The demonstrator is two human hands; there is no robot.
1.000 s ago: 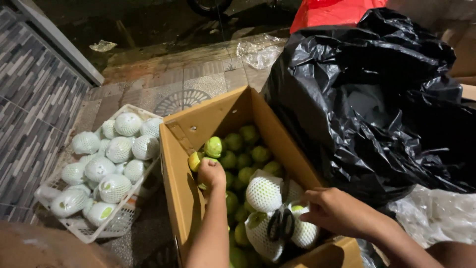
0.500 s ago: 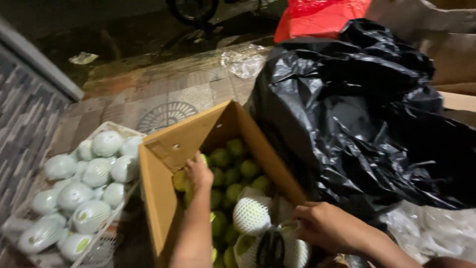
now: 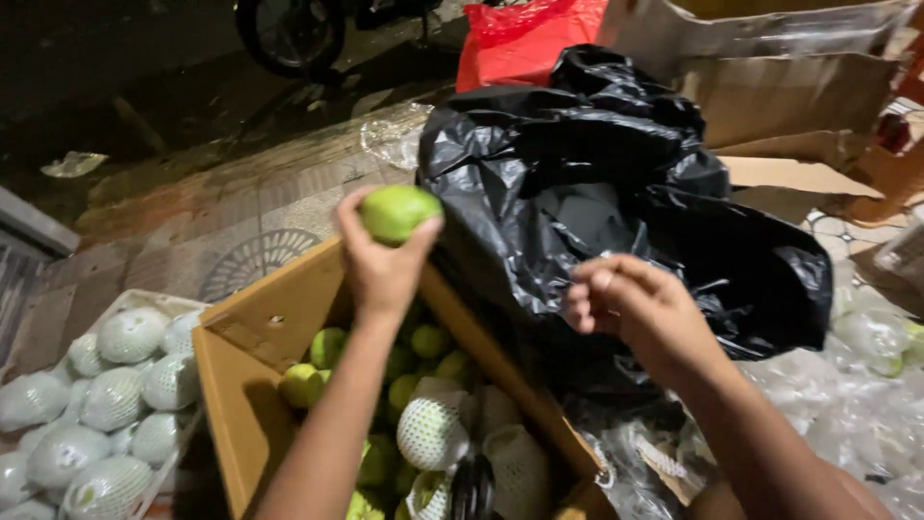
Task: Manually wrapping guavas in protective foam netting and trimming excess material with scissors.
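Note:
My left hand (image 3: 383,260) is raised above the open cardboard box (image 3: 252,356) and grips a bare green guava (image 3: 398,212) at its fingertips. Inside the box lie several green guavas (image 3: 423,342), and near its front a few are wrapped in white foam net (image 3: 432,433). My right hand (image 3: 630,308) hovers to the right of the box, in front of the big black plastic bag (image 3: 616,193). Its fingers are loosely curled and hold nothing.
A white crate (image 3: 152,304) at the left holds several net-wrapped guavas (image 3: 130,335). Clear plastic bags (image 3: 857,385) lie at the right. Behind are a red bag (image 3: 520,39), flattened cardboard boxes (image 3: 799,87), a tiled pavement and a motorbike wheel (image 3: 289,34).
My left hand has lifted out of the box with a green guava. My right hand has left the wrapped fruit in the box and risen in front of the black bag.

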